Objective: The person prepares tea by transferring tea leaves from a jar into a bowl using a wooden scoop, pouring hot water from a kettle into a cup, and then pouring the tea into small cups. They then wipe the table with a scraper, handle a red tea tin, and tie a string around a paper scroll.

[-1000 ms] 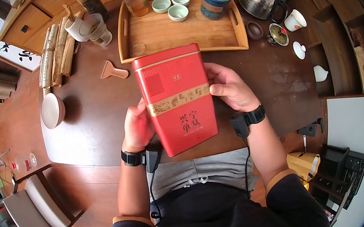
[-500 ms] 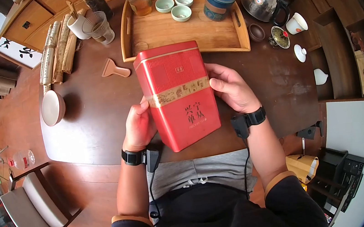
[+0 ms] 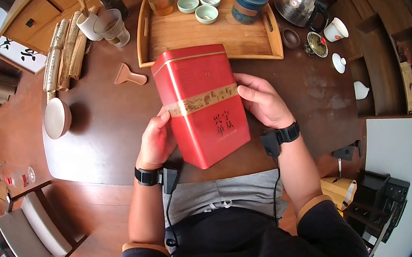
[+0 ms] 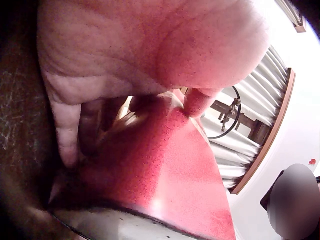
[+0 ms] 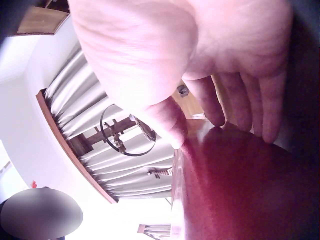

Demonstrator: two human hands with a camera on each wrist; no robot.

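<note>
A red tea tin (image 3: 194, 140) with a gold band and dark Chinese characters is held up over the table's near edge, its printed front facing the head camera. My left hand (image 3: 156, 139) grips its left side, thumb by the band's edge. On the opposite side my right hand (image 3: 266, 102) holds it, thumb at the front edge and fingers reaching behind. In the left wrist view the tin (image 4: 185, 170) shows a pale, dark-rimmed bottom. The right wrist view has several fingertips (image 5: 270, 130) against the tin's side (image 5: 245, 175). Its lid is on.
Behind the tin, a wooden tray (image 3: 154, 52) bears green cups (image 3: 207, 14), a glass of tea (image 3: 162, 1) and a blue canister (image 3: 249, 6). A kettle (image 3: 299, 4) and gaiwan (image 3: 316, 44) stand right. A bowl (image 3: 57, 118), scraper (image 3: 130, 75) and scrolls (image 3: 56, 57) lie left.
The tin has turned slightly between both hands, showing more of its left side, and its bottom has swung right and up. Both hands keep their hold.
</note>
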